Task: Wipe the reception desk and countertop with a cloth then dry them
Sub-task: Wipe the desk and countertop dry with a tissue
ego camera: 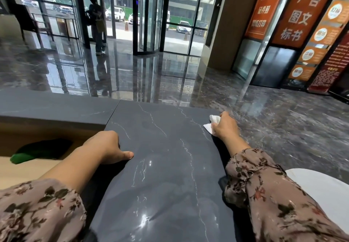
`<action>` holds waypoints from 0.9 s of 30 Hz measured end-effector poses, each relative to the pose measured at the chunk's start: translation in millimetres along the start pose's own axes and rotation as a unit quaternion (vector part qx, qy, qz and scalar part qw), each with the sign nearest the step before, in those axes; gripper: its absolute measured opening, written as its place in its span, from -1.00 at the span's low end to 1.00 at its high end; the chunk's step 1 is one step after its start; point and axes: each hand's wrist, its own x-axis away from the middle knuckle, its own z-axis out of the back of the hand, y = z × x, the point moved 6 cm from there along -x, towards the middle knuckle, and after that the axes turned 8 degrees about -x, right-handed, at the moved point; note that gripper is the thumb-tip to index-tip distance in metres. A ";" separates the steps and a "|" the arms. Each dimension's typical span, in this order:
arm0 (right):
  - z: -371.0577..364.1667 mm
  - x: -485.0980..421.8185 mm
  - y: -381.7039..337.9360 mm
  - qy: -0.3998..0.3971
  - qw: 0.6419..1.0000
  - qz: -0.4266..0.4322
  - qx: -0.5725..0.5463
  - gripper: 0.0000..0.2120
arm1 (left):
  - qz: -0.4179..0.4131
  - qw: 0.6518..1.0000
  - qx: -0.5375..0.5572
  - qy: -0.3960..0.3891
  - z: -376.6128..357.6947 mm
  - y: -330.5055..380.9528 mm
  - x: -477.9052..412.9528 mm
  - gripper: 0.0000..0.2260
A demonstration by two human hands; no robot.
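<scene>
A dark grey marble countertop (162, 158) with thin white veins runs away from me. At its far right corner my right hand (225, 126) grips a crumpled white cloth (212, 122) and holds it down on the stone. On the counter's left edge my left hand (111, 147) takes hold, thumb lying on top and fingers curled down over the side. Both arms wear floral brown sleeves.
A lower wooden desk surface (20, 170) lies at the left, with a green object (35, 152) on it. Beyond the counter stretches a glossy marble lobby floor (283, 119). A person (96, 22) stands by the glass doors. Orange signboards (300, 9) line the right wall.
</scene>
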 end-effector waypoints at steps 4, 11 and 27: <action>-0.7 -8.5 -7.9 -0.023 0.998 0.016 0.051 -0.73 | -0.002 1.000 -0.007 -0.002 1.3 0.2 -4.4 -0.52; -17.9 11.4 -30.7 -0.065 0.987 0.113 0.094 -0.69 | -0.007 1.000 -0.025 -0.007 4.9 2.3 -6.9 -0.51; -4.6 43.1 -29.1 -0.051 0.959 0.207 0.186 -0.63 | 0.007 1.000 0.004 -0.020 4.4 1.2 2.2 -0.49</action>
